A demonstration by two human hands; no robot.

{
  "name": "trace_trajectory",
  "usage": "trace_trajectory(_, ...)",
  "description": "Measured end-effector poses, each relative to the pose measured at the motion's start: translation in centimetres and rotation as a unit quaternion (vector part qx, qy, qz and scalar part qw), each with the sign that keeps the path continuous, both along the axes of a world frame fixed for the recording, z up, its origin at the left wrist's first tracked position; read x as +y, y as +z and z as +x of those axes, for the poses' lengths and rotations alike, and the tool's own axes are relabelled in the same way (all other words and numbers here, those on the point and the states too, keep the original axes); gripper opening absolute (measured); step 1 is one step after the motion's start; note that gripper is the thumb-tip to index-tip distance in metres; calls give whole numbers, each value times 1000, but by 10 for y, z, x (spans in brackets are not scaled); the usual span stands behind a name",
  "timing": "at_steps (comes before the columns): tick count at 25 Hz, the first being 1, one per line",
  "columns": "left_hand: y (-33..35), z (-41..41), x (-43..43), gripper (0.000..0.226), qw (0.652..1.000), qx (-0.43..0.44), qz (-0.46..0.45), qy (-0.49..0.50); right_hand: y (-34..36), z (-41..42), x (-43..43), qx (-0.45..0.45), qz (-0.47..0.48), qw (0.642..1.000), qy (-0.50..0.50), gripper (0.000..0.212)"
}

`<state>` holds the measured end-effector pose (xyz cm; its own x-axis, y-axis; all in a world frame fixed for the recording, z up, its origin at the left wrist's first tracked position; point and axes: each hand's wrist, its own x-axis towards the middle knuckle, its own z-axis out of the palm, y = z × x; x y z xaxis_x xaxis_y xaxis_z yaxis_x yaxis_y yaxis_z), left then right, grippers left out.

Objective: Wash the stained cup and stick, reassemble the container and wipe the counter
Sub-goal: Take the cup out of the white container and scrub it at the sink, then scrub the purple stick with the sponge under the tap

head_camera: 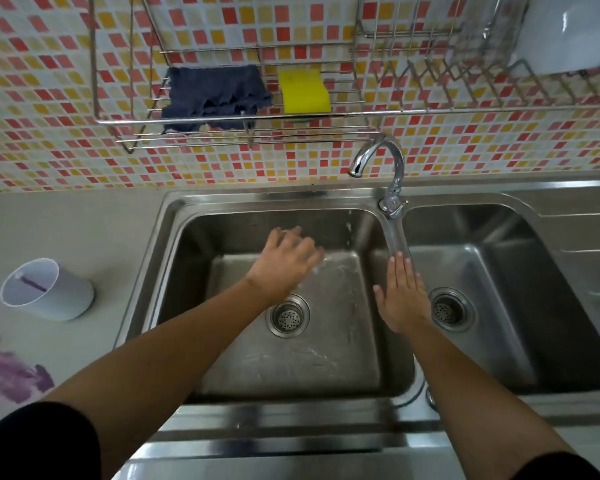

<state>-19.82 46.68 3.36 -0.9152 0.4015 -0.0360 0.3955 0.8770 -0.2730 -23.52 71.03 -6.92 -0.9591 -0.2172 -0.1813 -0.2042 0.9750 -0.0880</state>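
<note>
A white cup stands tilted on the grey counter left of the sink, with a dark purple stick inside it. A purple stain smears the counter at the near left. My left hand is blurred over the left basin, fingers spread, holding nothing. My right hand lies flat with fingers together over the divider between the two basins, also empty. A thin trickle of water falls from the tap.
A wire rack on the tiled wall holds a dark blue cloth and a yellow sponge. A dish rack with a white item hangs at the upper right. The right basin has a drain strainer.
</note>
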Motion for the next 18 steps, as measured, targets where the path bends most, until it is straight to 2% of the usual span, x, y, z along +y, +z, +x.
trace_trajectory(1,5,3,-9,68,984,-45,121,122,5,4,-9,-1,-12,1000,11,66)
trace_trajectory(2,11,7,-19,73,937,-88,253,223,12,9,-23,-5,-35,999,18,65)
trace_trajectory(3,18,10,-32,76,878,-117,368,282,18,15,-39,-8,-63,998,22,63)
trace_trajectory(4,28,16,-46,79,833,-129,443,304,24,21,-58,-7,-89,996,28,63)
trace_trajectory(5,37,21,-62,80,808,-126,489,304,28,27,-80,-3,-110,993,36,63)
trace_trajectory(11,120,56,-192,76,771,3,562,298,49,63,-243,11,-174,979,110,62)
trace_trajectory(14,148,77,-293,83,800,51,519,296,55,77,-325,10,-185,972,143,60)
trace_trajectory(18,134,110,-399,88,820,43,455,343,48,98,-394,2,-179,969,167,60)
